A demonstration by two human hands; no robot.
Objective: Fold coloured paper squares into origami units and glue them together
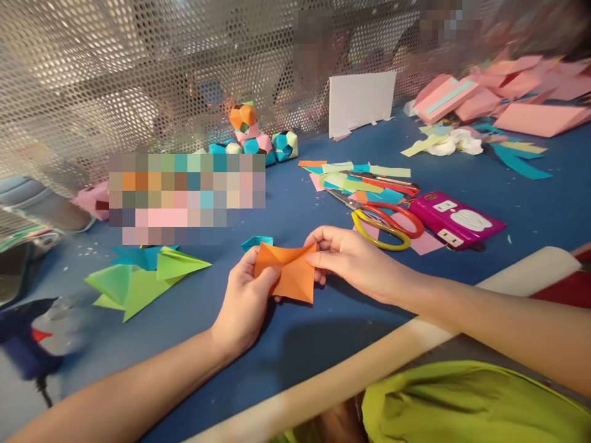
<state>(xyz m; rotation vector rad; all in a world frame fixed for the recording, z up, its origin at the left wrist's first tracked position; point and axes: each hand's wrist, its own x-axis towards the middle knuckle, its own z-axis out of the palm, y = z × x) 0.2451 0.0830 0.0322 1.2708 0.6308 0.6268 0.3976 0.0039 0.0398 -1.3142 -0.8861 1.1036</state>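
Note:
An orange sheet of paper (293, 274) with crease lines is held up between both hands, over the blue table (295, 212). My left hand (249, 292) grips its left edge, the thumb lying across the front. At the upper right corner, my right hand (348, 258) pinches the paper between thumb and fingers. Just behind the sheet lies a small folded blue paper piece (257, 242). Green folded paper pieces (138, 283) rest to the left of my left hand. Beyond my right hand are scissors (392, 224) with red and yellow handles.
A purple power strip (457, 218) sits right of the scissors, near paper scraps (364, 175). Folded paper balls (258, 144) stack against the perforated metal screen (184, 74). Pink folded papers (521, 92) pile up far right. A dark blue glue gun (28, 338) stands at left.

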